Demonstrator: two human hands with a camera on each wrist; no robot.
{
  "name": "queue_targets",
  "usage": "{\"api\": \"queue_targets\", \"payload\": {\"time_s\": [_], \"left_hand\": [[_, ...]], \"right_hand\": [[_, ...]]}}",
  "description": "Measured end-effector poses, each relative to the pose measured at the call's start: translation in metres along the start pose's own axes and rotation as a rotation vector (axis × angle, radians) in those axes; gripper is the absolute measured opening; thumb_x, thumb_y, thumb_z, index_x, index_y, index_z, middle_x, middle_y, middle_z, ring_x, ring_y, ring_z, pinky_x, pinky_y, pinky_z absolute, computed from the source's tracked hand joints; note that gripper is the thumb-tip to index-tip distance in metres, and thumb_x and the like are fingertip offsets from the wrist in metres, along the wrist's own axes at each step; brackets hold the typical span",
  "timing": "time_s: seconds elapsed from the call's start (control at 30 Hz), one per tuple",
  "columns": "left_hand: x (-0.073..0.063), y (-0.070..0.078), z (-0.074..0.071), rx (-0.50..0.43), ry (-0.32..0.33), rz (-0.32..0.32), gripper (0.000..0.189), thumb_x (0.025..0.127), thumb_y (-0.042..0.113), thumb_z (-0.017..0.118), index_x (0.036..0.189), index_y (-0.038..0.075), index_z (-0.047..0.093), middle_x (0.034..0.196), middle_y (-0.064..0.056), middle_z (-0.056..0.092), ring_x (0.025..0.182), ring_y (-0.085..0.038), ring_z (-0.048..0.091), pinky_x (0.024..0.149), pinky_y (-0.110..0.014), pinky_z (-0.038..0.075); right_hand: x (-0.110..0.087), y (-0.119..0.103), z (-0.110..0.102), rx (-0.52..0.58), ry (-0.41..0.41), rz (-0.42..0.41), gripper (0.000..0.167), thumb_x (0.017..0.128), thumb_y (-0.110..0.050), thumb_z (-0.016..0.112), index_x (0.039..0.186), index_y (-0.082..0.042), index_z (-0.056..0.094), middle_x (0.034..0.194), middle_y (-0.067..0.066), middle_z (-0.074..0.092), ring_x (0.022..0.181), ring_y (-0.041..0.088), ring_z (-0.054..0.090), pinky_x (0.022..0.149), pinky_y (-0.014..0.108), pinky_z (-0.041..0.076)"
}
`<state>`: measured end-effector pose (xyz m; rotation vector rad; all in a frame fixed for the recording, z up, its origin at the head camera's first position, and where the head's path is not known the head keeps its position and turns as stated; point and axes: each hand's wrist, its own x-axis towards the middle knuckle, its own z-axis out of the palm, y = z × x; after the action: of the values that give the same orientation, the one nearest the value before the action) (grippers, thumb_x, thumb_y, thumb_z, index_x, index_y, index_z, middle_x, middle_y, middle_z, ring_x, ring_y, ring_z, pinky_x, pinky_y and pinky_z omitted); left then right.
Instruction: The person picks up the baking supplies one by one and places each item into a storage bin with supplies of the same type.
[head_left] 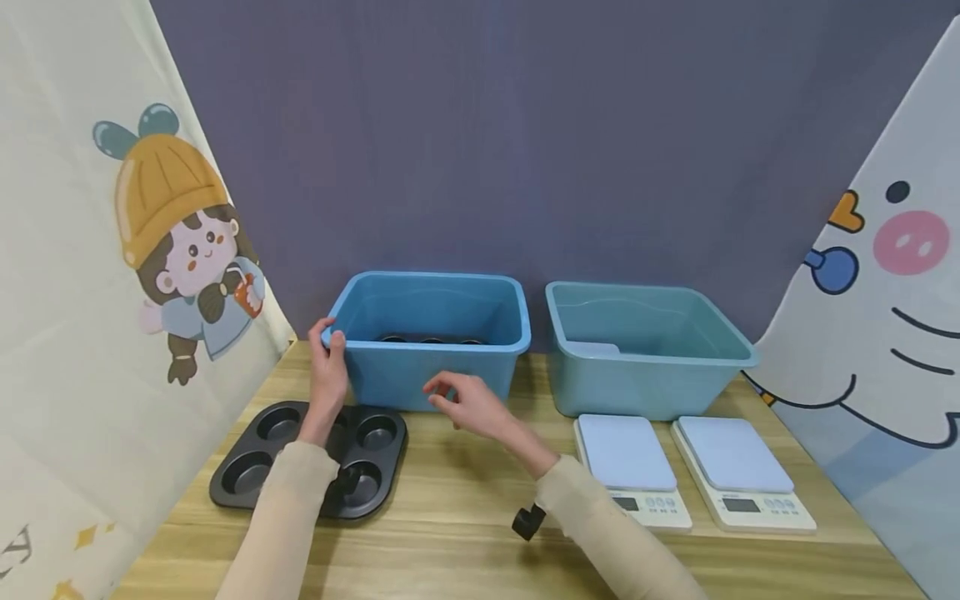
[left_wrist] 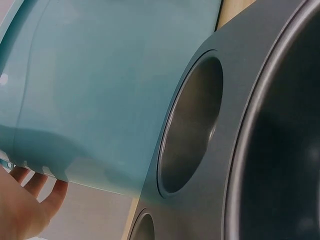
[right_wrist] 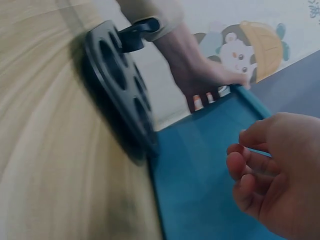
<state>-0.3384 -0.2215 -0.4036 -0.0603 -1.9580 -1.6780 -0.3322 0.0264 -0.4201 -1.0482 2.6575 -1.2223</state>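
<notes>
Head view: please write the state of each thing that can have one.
Blue bin: upright, uncovered, not empty
Teal bin: upright, uncovered, not empty
Muffin pan: cups upward, visible cups empty
Left scale: platform bare, reading illegible
Right scale: platform bare, reading illegible
Left grip: holding blue bin
Right grip: holding nothing

Showing a grey-purple cloth (head_left: 487,158) behind, and pale cartoon-printed sheets (head_left: 67,317) on both sides. Also showing a wood-grain tabletop (head_left: 442,525) below.

- Head view: high before the blue bin (head_left: 393,377), facing forward and down.
- Left wrist: close to the bin, facing its wall past the pan (left_wrist: 231,105).
- Right wrist: tilted sideways, facing the bin's left end; all three share bin and pan.
</notes>
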Motion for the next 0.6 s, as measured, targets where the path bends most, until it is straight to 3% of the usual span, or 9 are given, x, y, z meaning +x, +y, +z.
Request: {"api": "queue_targets", "payload": {"time_s": [0.13, 0.37, 0.6], "left_hand": [[-0.001, 0.001, -0.007, 0.002, -0.004, 0.008, 0.044, 0.107, 0.017, 0.039, 0.145, -0.005, 0.031, 0.148, -0.034, 0.031, 0.133, -0.042, 0.034, 0.113, -0.056, 0.024], [0.018, -0.038, -0.012, -0.014, 0.025, 0.004, 0.045, 0.107, 0.023, 0.04, 0.147, 0.005, 0.031, 0.151, -0.026, 0.031, 0.135, -0.036, 0.033, 0.114, -0.053, 0.022], [0.027, -0.049, -0.017, 0.0, 0.047, 0.01, 0.048, 0.107, 0.033, 0.04, 0.147, 0.008, 0.031, 0.15, -0.024, 0.032, 0.134, -0.034, 0.034, 0.114, -0.052, 0.023]], "right_hand": [[0.0, -0.004, 0.016, -0.016, -0.018, 0.039, 0.024, 0.101, -0.018, 0.057, 0.12, -0.006, 0.066, 0.094, 0.006, 0.07, 0.049, 0.01, 0.054, 0.051, 0.025, 0.049], [0.014, -0.003, 0.034, -0.002, -0.05, 0.057, 0.023, 0.1, -0.018, 0.058, 0.119, -0.007, 0.067, 0.093, 0.005, 0.069, 0.047, 0.009, 0.054, 0.051, 0.023, 0.048], [0.031, 0.005, 0.046, 0.009, -0.071, 0.019, 0.023, 0.099, -0.017, 0.06, 0.118, -0.006, 0.067, 0.089, 0.003, 0.068, 0.045, 0.008, 0.054, 0.05, 0.022, 0.048]]}}
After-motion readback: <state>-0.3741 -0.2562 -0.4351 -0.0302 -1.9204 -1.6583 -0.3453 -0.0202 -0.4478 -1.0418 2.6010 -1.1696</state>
